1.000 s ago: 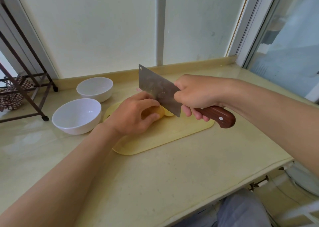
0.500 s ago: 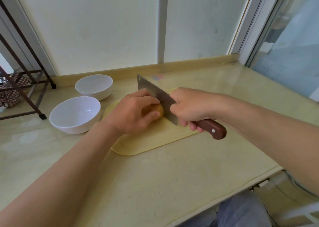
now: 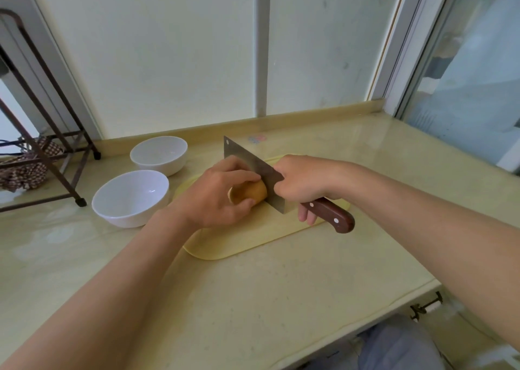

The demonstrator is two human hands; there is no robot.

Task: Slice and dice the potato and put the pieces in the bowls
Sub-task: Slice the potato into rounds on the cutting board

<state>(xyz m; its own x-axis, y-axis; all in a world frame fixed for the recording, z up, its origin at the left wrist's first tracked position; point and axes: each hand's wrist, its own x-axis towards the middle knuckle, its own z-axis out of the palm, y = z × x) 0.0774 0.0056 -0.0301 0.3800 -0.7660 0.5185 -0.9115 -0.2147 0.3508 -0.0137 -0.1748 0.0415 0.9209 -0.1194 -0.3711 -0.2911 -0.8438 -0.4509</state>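
Observation:
A brown potato [image 3: 250, 192] lies on a pale yellow cutting board [image 3: 247, 240]. My left hand [image 3: 216, 198] curls over it, fingers on top and thumb in front, so most of it is hidden. My right hand [image 3: 302, 182] grips the brown wooden handle of a cleaver [image 3: 250, 169]. The blade stands against the potato's right end, its lower edge down at the board. Two white bowls stand left of the board, a near bowl [image 3: 130, 198] and a far bowl [image 3: 159, 155]; both look empty.
A dark metal rack [image 3: 42, 133] stands at the far left on the beige counter [image 3: 253, 299], with checked cloth under it. A wall and window frame close the back and right. The counter's front edge runs near my lap.
The cleaver has come down from above the potato to the board at the potato's right end. My left hand has kept its hold.

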